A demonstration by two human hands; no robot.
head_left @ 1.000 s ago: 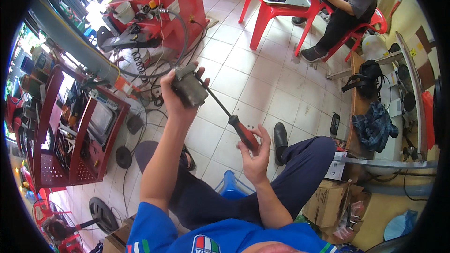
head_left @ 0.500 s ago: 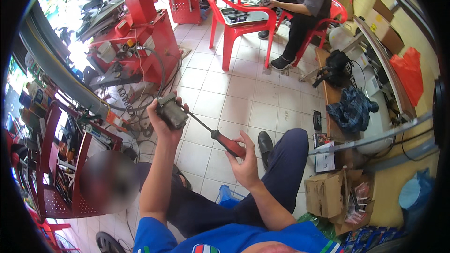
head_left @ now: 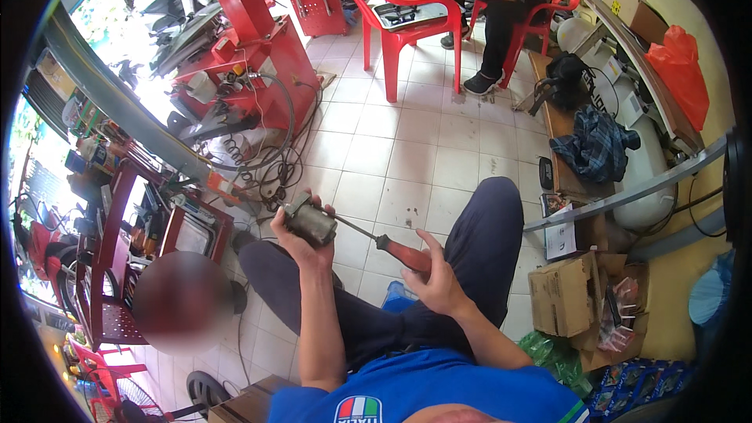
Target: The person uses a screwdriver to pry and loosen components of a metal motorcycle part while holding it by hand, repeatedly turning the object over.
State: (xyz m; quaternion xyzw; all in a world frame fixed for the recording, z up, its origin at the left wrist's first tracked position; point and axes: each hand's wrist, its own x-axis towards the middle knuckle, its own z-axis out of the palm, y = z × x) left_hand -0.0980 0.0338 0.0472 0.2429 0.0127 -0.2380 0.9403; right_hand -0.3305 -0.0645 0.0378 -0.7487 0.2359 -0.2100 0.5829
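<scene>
My left hand is closed around a grey metal cylindrical part with a wider flange at one end, held above my left thigh. In my right hand is a screwdriver with a red handle and black collar. Its handle rests between my thumb and fingers, with the forefinger lifted off. The shaft points left toward the part and reaches its right side near my left fingertips. Whether the tip touches the part or sits in a screw, I cannot tell.
A blue stool shows between my legs. Left are a dark red tool cart and a red machine with cables. Ahead, a red chair holds a tray, near a seated person. Cardboard boxes and a wooden bench stand right.
My view has shifted. Both hands have come lower and closer to my body, and the metal part has tipped from steep to flatter. The screwdriver stays pointed at it.
</scene>
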